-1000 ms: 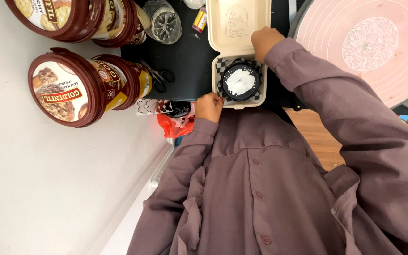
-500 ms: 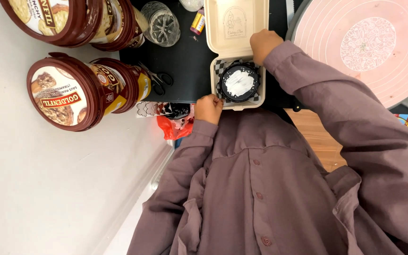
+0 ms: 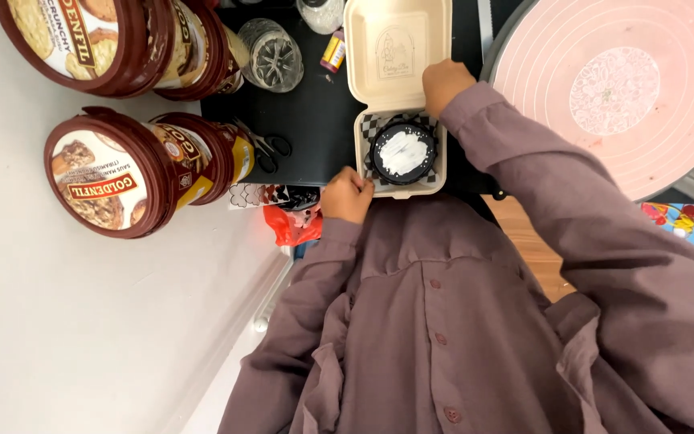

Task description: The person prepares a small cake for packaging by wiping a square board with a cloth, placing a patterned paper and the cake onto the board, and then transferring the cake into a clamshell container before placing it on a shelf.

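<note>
Brown tubs [image 3: 114, 173] are seen far left, scissors [image 3: 267, 149] beside them on the black counter [image 3: 315, 120]. The left hand [image 3: 347, 195] is curled against the beige clamshell box [image 3: 399, 96] at its near corner. The white-topped dark cake [image 3: 403, 153] sits inside, between both hands. The right hand [image 3: 443, 83] is closed on the box's hinge edge. A pink turntable [image 3: 612, 88] lies right.

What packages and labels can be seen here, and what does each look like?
Clamshell box: centre, open, beige, faint emblem in lid, held by both hands.
Lower tubs: left, round, brown, cookie-picture lids.
Upper tubs: top left, same kind.
Small tube: beside box lid, yellow-red label.
</note>
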